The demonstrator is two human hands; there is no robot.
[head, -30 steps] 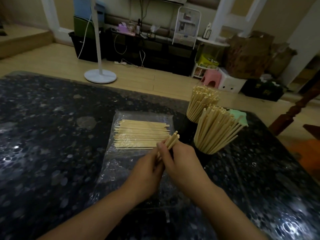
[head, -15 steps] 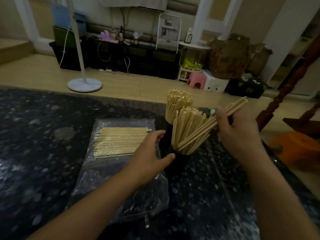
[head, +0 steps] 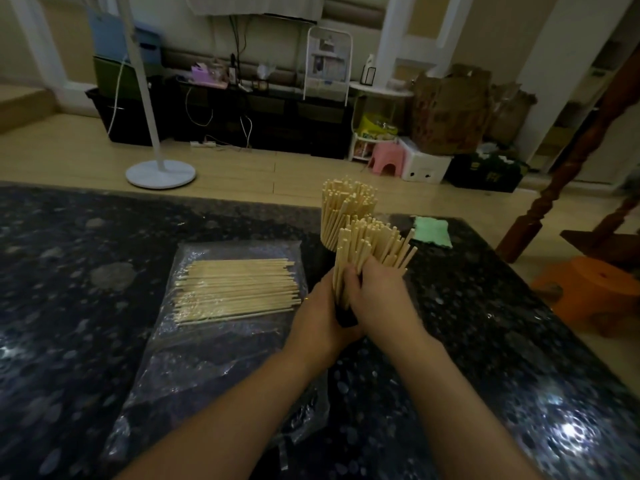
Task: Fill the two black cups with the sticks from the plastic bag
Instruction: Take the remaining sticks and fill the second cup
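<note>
Both hands wrap the near black cup [head: 346, 315] crammed with sticks [head: 375, 245], left hand [head: 320, 315] and right hand [head: 379, 299] fingers curled round it, second full cup [head: 346, 211] just beyond the fingertips, plastic bag [head: 221, 306] of sticks left on the worktop [head: 69, 306].
</note>
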